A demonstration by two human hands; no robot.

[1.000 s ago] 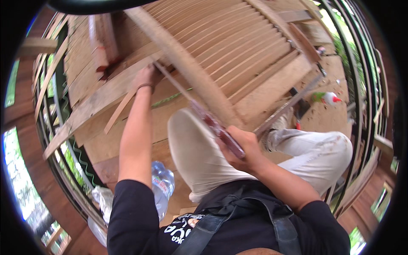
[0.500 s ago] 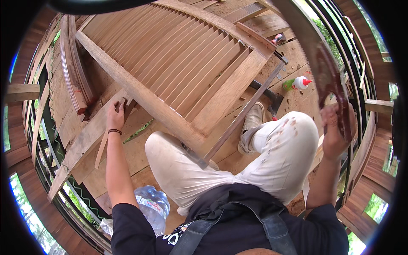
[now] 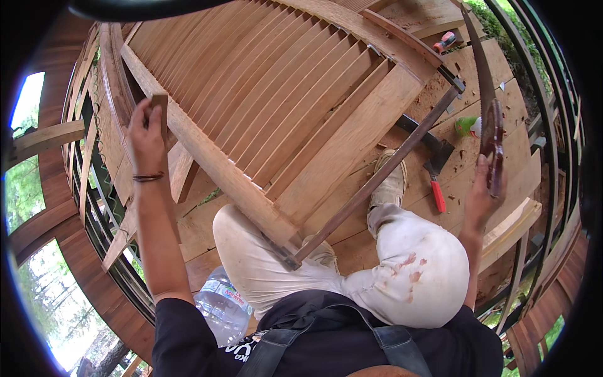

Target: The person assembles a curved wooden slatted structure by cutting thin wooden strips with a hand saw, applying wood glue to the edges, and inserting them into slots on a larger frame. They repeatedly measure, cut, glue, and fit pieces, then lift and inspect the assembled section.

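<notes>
My left hand [image 3: 146, 129] grips a thin wooden strip [image 3: 160, 112], raised beside the left rail of a slatted wooden shutter panel [image 3: 251, 100]. Part of the strip is hidden behind my forearm. In my right hand [image 3: 483, 191], the reddish-brown handle of a handsaw [image 3: 484, 81] is held, its toothed blade pointing up and away. A long bar clamp [image 3: 377, 179] lies across the panel's near right end, with one jaw close to my left knee. The panel's near corner rests by that knee.
Dark curved mouldings [image 3: 113, 75] lie at the left. On the plank floor [image 3: 512, 135] are a green glue bottle [image 3: 466, 127], a dark-headed tool [image 3: 433, 147], a red-handled tool [image 3: 438, 196] and a screwdriver [image 3: 445, 42]. A large clear plastic bottle [image 3: 223, 308] stands near my left hip.
My left hand has lifted the strip from the boards, up beside the panel. The saw in my right hand has moved lower and farther from the panel. The view has shifted.
</notes>
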